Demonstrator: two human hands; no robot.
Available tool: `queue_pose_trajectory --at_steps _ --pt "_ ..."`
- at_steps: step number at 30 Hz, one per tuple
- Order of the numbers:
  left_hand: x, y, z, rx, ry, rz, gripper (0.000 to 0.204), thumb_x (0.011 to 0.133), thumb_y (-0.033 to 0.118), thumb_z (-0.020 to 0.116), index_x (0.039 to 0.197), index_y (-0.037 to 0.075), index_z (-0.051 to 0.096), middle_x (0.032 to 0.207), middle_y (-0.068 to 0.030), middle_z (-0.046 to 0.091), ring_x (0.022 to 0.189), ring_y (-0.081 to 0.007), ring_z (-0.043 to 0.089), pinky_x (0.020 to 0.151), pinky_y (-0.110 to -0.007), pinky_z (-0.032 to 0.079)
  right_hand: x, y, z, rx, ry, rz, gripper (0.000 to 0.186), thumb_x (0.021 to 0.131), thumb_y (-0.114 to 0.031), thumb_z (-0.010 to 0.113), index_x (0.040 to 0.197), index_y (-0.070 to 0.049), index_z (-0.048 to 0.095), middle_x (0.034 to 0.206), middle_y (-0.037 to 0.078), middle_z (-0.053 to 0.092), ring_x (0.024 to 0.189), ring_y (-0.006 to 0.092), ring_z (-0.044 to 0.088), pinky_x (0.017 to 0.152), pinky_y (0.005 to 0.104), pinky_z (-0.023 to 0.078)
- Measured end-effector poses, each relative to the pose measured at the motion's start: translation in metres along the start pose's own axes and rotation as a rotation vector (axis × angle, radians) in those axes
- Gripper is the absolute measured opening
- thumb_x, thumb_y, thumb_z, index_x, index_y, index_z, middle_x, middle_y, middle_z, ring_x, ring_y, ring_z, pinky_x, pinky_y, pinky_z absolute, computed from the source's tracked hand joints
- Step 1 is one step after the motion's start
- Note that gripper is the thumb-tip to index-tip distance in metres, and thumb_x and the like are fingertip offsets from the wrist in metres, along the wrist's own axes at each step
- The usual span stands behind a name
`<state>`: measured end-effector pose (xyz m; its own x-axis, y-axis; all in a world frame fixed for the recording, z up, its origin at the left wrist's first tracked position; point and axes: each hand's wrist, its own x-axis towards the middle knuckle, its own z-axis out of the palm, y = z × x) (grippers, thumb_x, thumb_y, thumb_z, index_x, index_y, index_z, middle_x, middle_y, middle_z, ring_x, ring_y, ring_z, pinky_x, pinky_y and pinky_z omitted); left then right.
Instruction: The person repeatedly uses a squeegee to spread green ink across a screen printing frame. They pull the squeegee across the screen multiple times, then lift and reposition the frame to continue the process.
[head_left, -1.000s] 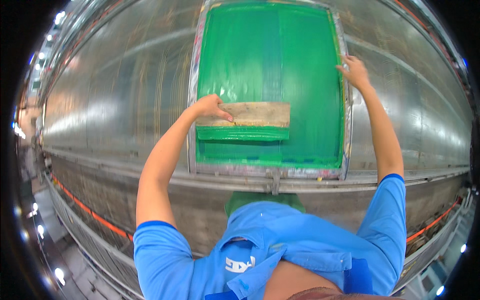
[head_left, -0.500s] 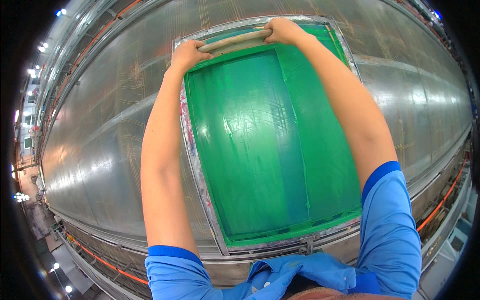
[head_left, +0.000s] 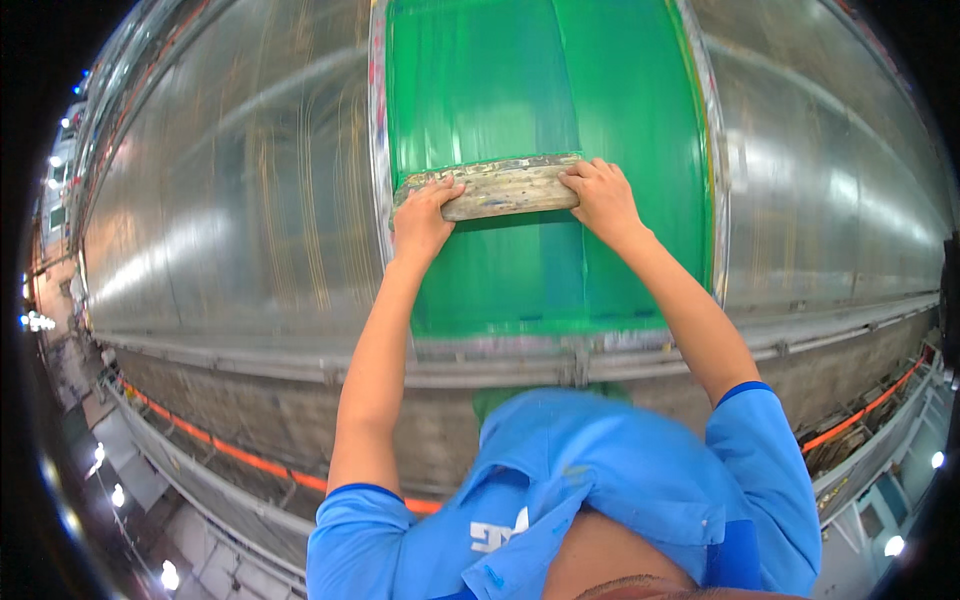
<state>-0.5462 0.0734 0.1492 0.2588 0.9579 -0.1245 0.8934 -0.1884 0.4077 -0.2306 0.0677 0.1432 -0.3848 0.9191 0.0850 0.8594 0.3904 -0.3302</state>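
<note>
Both my hands grip a wooden-handled squeegee [head_left: 510, 190], stained and worn, which lies crosswise on a green screen-printing frame. My left hand [head_left: 424, 218] wraps its left end, close to the frame's left rail. At the other end, my right hand [head_left: 604, 200] is closed with the thumb toward the near side. The squeegee's blade edge is hidden beneath the handle. Green mesh [head_left: 490, 275] shows on both sides of it, with a darker strip running lengthwise. The metal frame [head_left: 715, 170] is smeared with paint along its rails.
A long shiny metal table [head_left: 270, 200] stretches left and right of the frame. Along its near side runs a metal rail [head_left: 480, 372], with an orange cable or pipe [head_left: 250, 458] below. Lights and equipment stand farther off at the left.
Both hands have drawn the squeegee from the far end of the frame toward me, to about the middle of the mesh or nearer. My view has shifted, and my elbows are more bent.
</note>
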Motion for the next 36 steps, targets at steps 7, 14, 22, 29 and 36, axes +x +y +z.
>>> queue_pose_trajectory --at_steps 7,14,22,29,36 --pt "-0.194 0.037 0.032 0.005 -0.075 -0.071 0.063 0.066 -0.003 0.072 0.123 0.023 0.070 0.138 -0.0014 0.061 0.134 -0.0262 0.052 0.115 -0.047 0.039 -0.168 -0.076 0.003 0.112 -0.007 -0.041 0.045 0.064 -0.003 0.074 0.109 -0.009 0.072 0.100 0.004 0.062 0.100 0.0244 0.058 0.090 0.0393 0.047" --pt "-0.220 0.074 -0.001 -0.020 -0.236 -0.135 0.056 0.070 0.001 0.070 0.121 0.024 0.071 0.132 -0.0029 0.065 0.125 -0.0277 0.058 0.106 -0.043 0.047 -0.191 -0.087 -0.027 0.094 -0.195 -0.127 0.027 0.069 -0.016 0.077 0.095 -0.011 0.074 0.093 0.005 0.063 0.098 0.0241 0.059 0.086 0.0397 0.046" --pt "0.013 0.098 -0.064 0.130 -0.421 0.096 0.039 0.080 0.026 0.066 0.119 0.023 0.069 0.099 -0.0128 0.073 0.091 -0.0362 0.069 0.083 -0.047 0.055 -0.014 0.082 -0.100 -0.037 -0.323 -0.103 0.024 0.074 -0.033 0.074 0.092 -0.018 0.077 0.092 0.007 0.072 0.098 0.0277 0.064 0.085 0.0438 0.049" --pt "0.331 0.097 -0.027 0.163 -0.036 0.316 0.039 0.083 0.026 0.064 0.122 0.024 0.067 0.110 -0.0127 0.071 0.102 -0.0359 0.066 0.087 -0.049 0.054 0.194 0.272 -0.125 -0.096 -0.088 0.153 0.027 0.075 -0.025 0.072 0.099 -0.013 0.077 0.092 0.015 0.073 0.090 0.0349 0.070 0.080 0.0469 0.056" --pt "0.486 0.126 -0.028 0.092 -0.051 0.321 0.043 0.076 0.022 0.070 0.119 0.025 0.072 0.107 -0.0113 0.074 0.100 -0.0323 0.069 0.088 -0.043 0.054 0.269 0.363 -0.119 -0.094 0.105 0.249 0.037 0.072 -0.017 0.071 0.108 -0.015 0.075 0.094 0.014 0.073 0.094 0.0340 0.069 0.086 0.0440 0.054"
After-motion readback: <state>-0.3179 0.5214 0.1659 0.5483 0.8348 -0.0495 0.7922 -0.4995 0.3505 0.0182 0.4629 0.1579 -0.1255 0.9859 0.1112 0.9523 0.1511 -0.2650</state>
